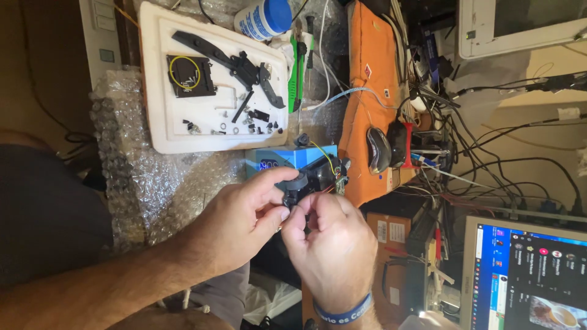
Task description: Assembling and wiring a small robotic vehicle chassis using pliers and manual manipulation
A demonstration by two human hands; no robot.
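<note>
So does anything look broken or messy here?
Yes. The small black device in both hands has bare wires sticking out, so it looks opened up. Loose black parts and screws lie scattered on the white foam tray.

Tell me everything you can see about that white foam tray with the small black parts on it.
The white foam tray is a shallow rectangular slab with rounded corners and a raised rim, looking like soft moulded foam. It lies flat on bubble wrap, apart from both hands. On it rest a long black arm piece, a square black plate with a yellow wire loop, and scattered small screws and washers. A white bottle with a blue cap sits by its edge.
</note>
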